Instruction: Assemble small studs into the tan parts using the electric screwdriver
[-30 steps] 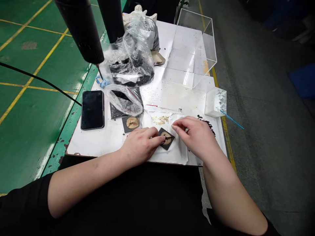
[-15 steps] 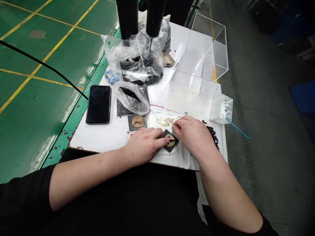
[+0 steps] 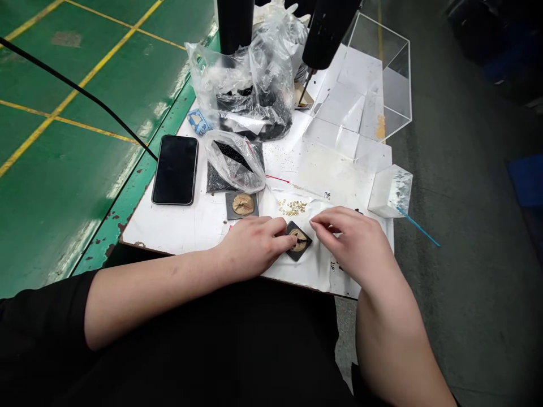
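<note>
A dark square block [image 3: 304, 252] with a round tan pad lies on white paper near the table's front edge. On the pad is a small dark piece, and the closed fingertips of my left hand [image 3: 257, 246] press there; what they grip is too small to name. Just right of the block, my right hand [image 3: 354, 240] has thumb and forefinger pinched together, anything between them too small to see. Small gold rings [image 3: 292, 208] lie scattered behind the block. A second dark block with a tan pad [image 3: 243, 204] sits to the left.
A phone [image 3: 175, 169] lies at the left. Behind the blocks are an open bag of black beads [image 3: 235, 161] and a larger plastic bag [image 3: 254, 96]. Black machine parts [image 3: 328, 34] hang overhead. Clear boxes [image 3: 391, 189] stand at the right, one with a blue stick [image 3: 418, 226].
My right hand has moved away from the gold rings, toward the right and front. My left hand stays at the block. The whole view has shifted slightly.
</note>
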### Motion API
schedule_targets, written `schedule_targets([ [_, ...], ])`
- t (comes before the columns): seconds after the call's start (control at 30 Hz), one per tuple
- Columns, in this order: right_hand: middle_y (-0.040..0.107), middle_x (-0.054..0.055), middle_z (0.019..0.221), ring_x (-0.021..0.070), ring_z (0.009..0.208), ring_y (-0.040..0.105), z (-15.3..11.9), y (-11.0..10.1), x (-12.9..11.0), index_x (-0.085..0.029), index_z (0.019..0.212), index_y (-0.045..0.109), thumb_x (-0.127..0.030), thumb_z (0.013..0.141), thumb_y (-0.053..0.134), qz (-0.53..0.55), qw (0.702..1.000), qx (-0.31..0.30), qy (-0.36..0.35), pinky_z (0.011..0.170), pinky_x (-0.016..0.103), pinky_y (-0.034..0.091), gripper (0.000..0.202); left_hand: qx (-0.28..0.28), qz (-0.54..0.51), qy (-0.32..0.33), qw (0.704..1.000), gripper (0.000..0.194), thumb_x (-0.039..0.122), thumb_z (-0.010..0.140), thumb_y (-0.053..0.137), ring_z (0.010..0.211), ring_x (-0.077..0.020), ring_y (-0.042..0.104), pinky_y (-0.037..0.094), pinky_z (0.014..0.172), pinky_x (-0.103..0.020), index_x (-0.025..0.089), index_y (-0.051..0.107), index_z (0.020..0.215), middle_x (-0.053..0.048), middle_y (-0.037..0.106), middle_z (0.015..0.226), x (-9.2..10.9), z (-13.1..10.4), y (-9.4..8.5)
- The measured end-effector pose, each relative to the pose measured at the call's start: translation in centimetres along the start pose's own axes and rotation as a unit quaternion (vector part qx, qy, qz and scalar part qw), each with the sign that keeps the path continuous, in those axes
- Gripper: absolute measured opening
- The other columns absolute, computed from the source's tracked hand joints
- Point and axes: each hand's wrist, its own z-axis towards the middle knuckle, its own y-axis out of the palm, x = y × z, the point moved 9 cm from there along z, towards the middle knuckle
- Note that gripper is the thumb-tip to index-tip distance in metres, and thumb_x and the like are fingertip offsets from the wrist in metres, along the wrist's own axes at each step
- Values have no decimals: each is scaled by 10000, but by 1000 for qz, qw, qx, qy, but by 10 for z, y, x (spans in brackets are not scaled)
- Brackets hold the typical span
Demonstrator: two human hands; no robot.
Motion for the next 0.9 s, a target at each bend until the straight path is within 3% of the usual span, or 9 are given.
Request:
schedule_targets([
  [0.17, 827, 50, 1102, 190, 989, 792, -28, -7, -25, -222, 1112, 801, -180, 1048, 722, 24, 992, 18, -127, 916, 319, 633, 109, 0, -13, -2, 1000, 248, 304, 1121, 580, 824, -180, 642, 453, 687, -320, 276, 789, 1251, -40, 690, 1013, 0, 1, -2],
  [0.3, 819, 78, 1120, 222, 1011, 770, -37, -2, -33, -225, 1120, 790, -175, 1046, 726, -5, 984, 33, -175, 924, 367, 637, 110, -1, -17, -3, 1000, 254, 304, 1128, 567, 843, -184, 651, 464, 704, -319, 277, 796, 1234, -36, 692, 1019, 0, 1, -2],
  [0.6, 827, 76, 1192, 240, 1087, 760, -35, 7, -24, -288, 1140, 819, -246, 1090, 666, -30, 992, -5, -120, 964, 410, 637, 167, -8, -8, -8, 1000, 258, 323, 1123, 569, 834, -173, 651, 472, 707, -306, 285, 803, 1226, -39, 693, 1020, -1, 1, 2],
  [0.9, 809, 74, 1226, 243, 1097, 762, -44, 5, -24, -314, 1201, 811, -212, 1069, 693, 13, 993, 9, -115, 970, 427, 642, 205, -1, -5, -7, 1000, 262, 331, 1120, 577, 839, -190, 655, 480, 705, -329, 296, 807, 1240, -33, 699, 1024, -1, 0, 2],
])
